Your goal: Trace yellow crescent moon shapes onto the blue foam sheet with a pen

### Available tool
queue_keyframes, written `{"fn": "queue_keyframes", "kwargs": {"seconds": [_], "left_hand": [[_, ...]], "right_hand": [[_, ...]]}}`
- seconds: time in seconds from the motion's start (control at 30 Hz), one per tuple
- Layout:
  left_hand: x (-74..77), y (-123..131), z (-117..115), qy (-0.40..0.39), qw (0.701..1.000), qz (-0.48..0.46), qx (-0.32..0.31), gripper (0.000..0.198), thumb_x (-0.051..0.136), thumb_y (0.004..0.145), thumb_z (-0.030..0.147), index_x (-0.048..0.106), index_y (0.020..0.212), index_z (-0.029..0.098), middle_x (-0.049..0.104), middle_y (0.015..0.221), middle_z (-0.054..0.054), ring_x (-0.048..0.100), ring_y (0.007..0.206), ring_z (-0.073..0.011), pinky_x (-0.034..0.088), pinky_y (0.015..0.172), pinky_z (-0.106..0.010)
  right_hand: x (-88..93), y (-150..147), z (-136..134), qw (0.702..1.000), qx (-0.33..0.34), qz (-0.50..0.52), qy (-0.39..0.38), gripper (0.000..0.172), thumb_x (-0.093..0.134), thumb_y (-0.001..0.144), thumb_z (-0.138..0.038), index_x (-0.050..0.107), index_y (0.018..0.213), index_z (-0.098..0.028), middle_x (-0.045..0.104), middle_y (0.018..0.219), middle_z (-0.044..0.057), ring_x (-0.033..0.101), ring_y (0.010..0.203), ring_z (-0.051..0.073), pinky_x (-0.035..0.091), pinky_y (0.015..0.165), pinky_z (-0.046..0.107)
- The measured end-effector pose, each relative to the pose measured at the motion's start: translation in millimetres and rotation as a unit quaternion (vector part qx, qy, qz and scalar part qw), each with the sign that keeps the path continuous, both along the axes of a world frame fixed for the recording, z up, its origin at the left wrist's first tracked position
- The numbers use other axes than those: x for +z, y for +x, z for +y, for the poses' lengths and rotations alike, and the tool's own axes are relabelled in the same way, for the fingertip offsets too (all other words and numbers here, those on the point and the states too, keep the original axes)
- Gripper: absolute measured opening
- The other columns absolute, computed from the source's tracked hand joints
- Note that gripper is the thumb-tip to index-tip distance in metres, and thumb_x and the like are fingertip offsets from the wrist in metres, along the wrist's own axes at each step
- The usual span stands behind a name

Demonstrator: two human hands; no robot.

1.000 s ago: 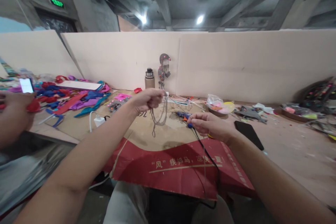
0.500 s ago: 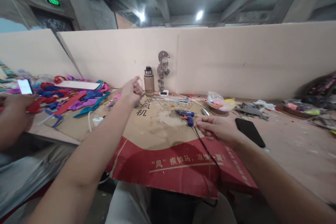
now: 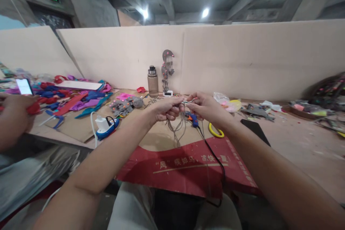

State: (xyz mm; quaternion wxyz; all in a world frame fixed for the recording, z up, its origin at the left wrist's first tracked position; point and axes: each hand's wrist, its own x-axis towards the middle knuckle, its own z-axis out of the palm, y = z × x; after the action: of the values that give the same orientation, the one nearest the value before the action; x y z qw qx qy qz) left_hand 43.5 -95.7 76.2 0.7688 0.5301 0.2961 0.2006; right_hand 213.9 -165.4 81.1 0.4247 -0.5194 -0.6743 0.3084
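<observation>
Both hands meet above the middle of the cardboard. My left hand is closed on grey string, whose loose loops dangle below the fingers. My right hand pinches at the same string, its fingertips almost touching the left ones; fingers partly hide the exact spot. Behind and below the right hand lies a blue glue gun, partly covered, with its black cord running toward the front edge. Scissors with a yellow handle lie beside it under the right wrist.
At left are a blue-and-white power socket, grey pieces with pink dots and coloured cloth scraps. A bottle and a hanging ornament stand behind. A black phone lies right. Another person's hand is far left.
My left hand has come from near the bottle down and right to meet my right hand. The right hand has moved up and left from beside the glue gun. String loops now hang between them.
</observation>
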Motion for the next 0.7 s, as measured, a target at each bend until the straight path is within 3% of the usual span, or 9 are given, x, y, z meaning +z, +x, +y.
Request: {"fn": "queue_keyframes", "kwargs": {"seconds": [0.07, 0.17, 0.27, 0.33, 0.43, 0.5, 0.57, 0.63, 0.7], "left_hand": [[9.3, -14.8, 6.5, 0.006, 0.999, -0.041, -0.025, 0.042, 0.055, 0.095, 0.036, 0.051, 0.059, 0.013, 0.023, 0.044, 0.01, 0.019, 0.031, -0.0013, 0.016, 0.03, -0.011], [29.1, -38.3, 17.3, 0.019, 0.976, -0.202, 0.085, 0.04, 0.052, 0.097, 0.031, 0.048, 0.06, 0.015, 0.022, 0.044, 0.011, 0.017, 0.031, -0.0021, 0.017, 0.03, -0.013], [53.3, -65.6, 33.7, 0.039, 0.918, -0.318, 0.234, 0.036, 0.041, 0.102, 0.027, 0.054, 0.071, 0.014, 0.025, 0.045, 0.01, 0.02, 0.034, -0.0025, 0.019, 0.031, -0.013], [67.1, -85.9, 49.0, 0.055, 0.853, -0.358, 0.375, 0.023, 0.048, 0.1, 0.021, 0.059, 0.08, 0.014, 0.023, 0.045, 0.01, 0.019, 0.036, -0.003, 0.02, 0.033, -0.014], [76.8, -113.3, 73.7, 0.069, 0.787, -0.381, 0.481, 0.019, 0.045, 0.101, 0.023, 0.06, 0.091, 0.017, 0.029, 0.046, 0.009, 0.027, 0.041, -0.0038, 0.027, 0.038, -0.01], [74.1, -124.2, 86.7, 0.071, 0.747, -0.379, 0.542, 0.018, 0.051, 0.098, 0.028, 0.06, 0.109, 0.016, 0.059, 0.076, 0.003, 0.055, 0.064, -0.0054, 0.049, 0.061, -0.017], [64.7, -126.4, 94.5, 0.066, 0.727, -0.364, 0.578, 0.034, 0.059, 0.093, 0.034, 0.057, 0.122, 0.017, 0.062, 0.115, -0.007, 0.063, 0.097, -0.0174, 0.055, 0.083, -0.037], [51.3, -120.4, 96.8, 0.056, 0.733, -0.34, 0.587, 0.041, 0.061, 0.092, 0.037, 0.055, 0.127, 0.017, 0.057, 0.127, -0.01, 0.06, 0.108, -0.0234, 0.053, 0.09, -0.046], [37.5, -109.4, 94.7, 0.041, 0.757, -0.312, 0.572, 0.035, 0.059, 0.093, 0.035, 0.057, 0.123, 0.016, 0.06, 0.12, -0.009, 0.062, 0.101, -0.0205, 0.055, 0.085, -0.041]], "right_hand": [[-5.9, 7.2, -7.3, 0.994, 0.049, 0.081, -0.062, 0.023, 0.067, 0.08, -0.036, 0.054, 0.089, -0.02, 0.046, 0.057, -0.008, 0.036, 0.044, 0.006, 0.028, 0.044, 0.02], [-23.5, 20.1, -22.1, 0.97, 0.12, 0.153, -0.143, 0.03, 0.072, 0.076, -0.041, 0.057, 0.086, -0.017, 0.043, 0.057, -0.007, 0.033, 0.045, 0.004, 0.026, 0.043, 0.019], [-48.4, 32.2, -41.7, 0.953, 0.164, 0.163, -0.195, 0.032, 0.071, 0.079, -0.043, 0.06, 0.092, -0.016, 0.046, 0.06, -0.006, 0.038, 0.049, 0.005, 0.03, 0.046, 0.019], [-63.2, 38.7, -57.2, 0.942, 0.195, 0.141, -0.232, 0.032, 0.068, 0.083, -0.044, 0.061, 0.094, -0.015, 0.051, 0.063, -0.004, 0.045, 0.052, 0.006, 0.036, 0.051, 0.019], [-71.2, 46.7, -82.0, 0.914, 0.247, 0.094, -0.308, 0.03, 0.064, 0.087, -0.043, 0.063, 0.093, -0.014, 0.06, 0.072, 0.001, 0.058, 0.063, 0.009, 0.045, 0.061, 0.021], [-62.6, 51.7, -96.5, 0.901, 0.274, 0.09, -0.325, 0.029, 0.062, 0.089, -0.042, 0.064, 0.089, -0.013, 0.059, 0.068, 0.001, 0.062, 0.064, 0.011, 0.047, 0.061, 0.022], [-43.7, 55.4, -106.2, 0.909, 0.276, 0.133, -0.283, 0.025, 0.061, 0.091, -0.04, 0.063, 0.084, -0.016, 0.052, 0.06, -0.002, 0.059, 0.054, 0.01, 0.045, 0.053, 0.021], [-20.0, 55.7, -107.8, 0.923, 0.254, 0.223, -0.183, 0.02, 0.063, 0.088, -0.039, 0.061, 0.082, -0.02, 0.041, 0.054, -0.007, 0.042, 0.039, 0.005, 0.034, 0.039, 0.018], [1.2, 50.8, -99.7, 0.937, 0.207, 0.265, -0.093, 0.022, 0.064, 0.086, -0.045, 0.061, 0.086, -0.024, 0.035, 0.054, -0.009, 0.024, 0.035, 0.003, 0.021, 0.032, 0.017]]}}
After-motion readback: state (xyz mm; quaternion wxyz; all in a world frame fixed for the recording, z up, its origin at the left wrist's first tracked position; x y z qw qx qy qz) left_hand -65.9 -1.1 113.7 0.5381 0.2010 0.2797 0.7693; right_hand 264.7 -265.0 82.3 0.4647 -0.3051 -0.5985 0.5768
